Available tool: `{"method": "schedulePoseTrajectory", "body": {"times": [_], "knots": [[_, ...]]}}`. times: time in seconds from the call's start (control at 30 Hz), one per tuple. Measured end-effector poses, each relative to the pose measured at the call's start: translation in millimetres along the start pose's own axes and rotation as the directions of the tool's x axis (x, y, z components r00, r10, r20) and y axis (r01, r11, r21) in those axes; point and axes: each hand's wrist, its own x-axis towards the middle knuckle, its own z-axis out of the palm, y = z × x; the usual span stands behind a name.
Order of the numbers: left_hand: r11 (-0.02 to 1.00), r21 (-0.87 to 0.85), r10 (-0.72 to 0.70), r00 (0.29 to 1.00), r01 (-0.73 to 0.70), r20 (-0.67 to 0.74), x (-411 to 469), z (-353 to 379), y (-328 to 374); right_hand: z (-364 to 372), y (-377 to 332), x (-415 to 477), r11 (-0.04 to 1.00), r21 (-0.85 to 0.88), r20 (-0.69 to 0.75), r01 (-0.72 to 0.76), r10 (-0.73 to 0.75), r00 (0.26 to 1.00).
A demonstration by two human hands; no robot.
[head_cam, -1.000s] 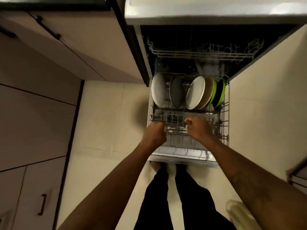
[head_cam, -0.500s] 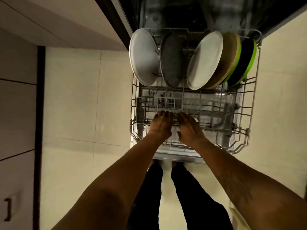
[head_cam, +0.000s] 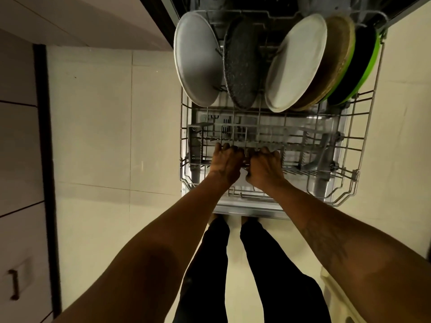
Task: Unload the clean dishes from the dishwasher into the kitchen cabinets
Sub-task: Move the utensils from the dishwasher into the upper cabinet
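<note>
below, the wire rack (head_cam: 363, 127) is gripped by both hands side by side: the left hand (head_cam: 225, 163) and right hand (head_cam: 264, 165) are curled around its folded grey tines. plates (head_cam: 296, 64) are stood upright at the rack's far end. no writing can be read.

Location: a domestic kitchen. At 12 o'clock an open dishwasher (head_cam: 247, 206) presents its pulled-out wire rack (head_cam: 363, 127), loaded with upright plates (head_cam: 198, 59). Flat-fronted cabinets (head_cam: 21, 159) with a bar handle (head_cam: 14, 284) stand at 9 o'clock, and pale floor tiles (head_cam: 112, 127) cover the ground between.
</note>
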Motion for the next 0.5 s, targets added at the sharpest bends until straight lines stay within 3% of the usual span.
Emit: {"method": "schedulePoseTrajectory", "body": {"times": [0.2, 0.5], "knots": [[0.999, 0.034, -0.013, 1.0, 0.013, 0.015, 3.1, 6.7, -1.1, -2.4, 10.4, 7.1, 0.992, -0.099, -0.015, 0.077, -0.079, 0.997], [0.999, 0.042, -0.03, 0.996, 0.026, 0.089, 10.7, 11.7, -0.8, 0.4, 1.8, 9.3, 0.998, -0.054, 0.055, 0.021, -0.018, 0.998]]}}
